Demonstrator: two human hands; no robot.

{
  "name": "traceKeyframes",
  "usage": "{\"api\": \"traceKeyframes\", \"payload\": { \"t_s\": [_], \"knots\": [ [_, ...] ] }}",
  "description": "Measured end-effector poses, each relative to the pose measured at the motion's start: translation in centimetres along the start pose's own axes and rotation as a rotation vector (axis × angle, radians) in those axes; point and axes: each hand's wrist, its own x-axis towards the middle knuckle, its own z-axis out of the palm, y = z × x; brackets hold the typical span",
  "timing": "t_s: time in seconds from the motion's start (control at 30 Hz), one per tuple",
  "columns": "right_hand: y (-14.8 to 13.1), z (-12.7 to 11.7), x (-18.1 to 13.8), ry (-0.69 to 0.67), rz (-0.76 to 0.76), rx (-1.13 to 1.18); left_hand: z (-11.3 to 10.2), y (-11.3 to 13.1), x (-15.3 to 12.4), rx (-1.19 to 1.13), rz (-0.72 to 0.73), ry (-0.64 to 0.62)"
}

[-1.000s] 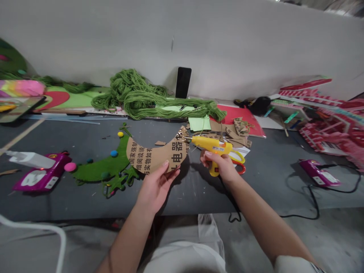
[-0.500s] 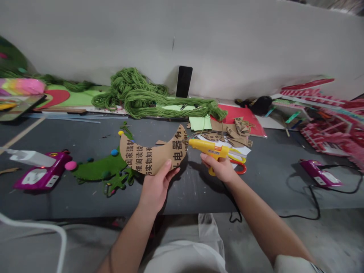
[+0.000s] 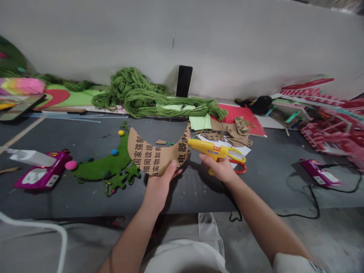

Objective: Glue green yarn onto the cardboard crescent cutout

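Observation:
My left hand (image 3: 159,187) pinches the lower edge of a crescent-shaped brown cardboard piece (image 3: 153,153) printed with black characters and holds it above the dark table (image 3: 85,197). My right hand (image 3: 220,168) grips a yellow hot glue gun (image 3: 212,149), its nozzle touching the right tip of the crescent. A green felt crescent (image 3: 109,163) with coloured pom-poms lies on the table just left of the cardboard.
A pile of green yarn (image 3: 148,96) and a black phone (image 3: 184,80) stand at the wall. Cardboard scraps (image 3: 233,132), red sheet (image 3: 241,115), orange-handled scissors (image 3: 239,168) lie right. Purple glue guns sit at left (image 3: 42,176) and right (image 3: 318,172) with a black cord.
The cardboard crescent has tilted and shifted slightly right, so the glue gun nozzle now sits lower on its right tip. Both hands stayed nearly in place.

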Motion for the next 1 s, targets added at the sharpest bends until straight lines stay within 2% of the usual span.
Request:
{"api": "traceKeyframes", "payload": {
  "t_s": [0.9, 1.0],
  "knots": [
    [-0.2, -0.1, -0.1, 0.024, 0.065, 0.009, 0.7, 1.1, -0.5, -0.112, 0.023, 0.012],
    [-0.2, -0.3, -0.1, -0.024, 0.051, 0.048, 0.7, 1.1, -0.5, -0.113, 0.022, 0.015]
  ]
}}
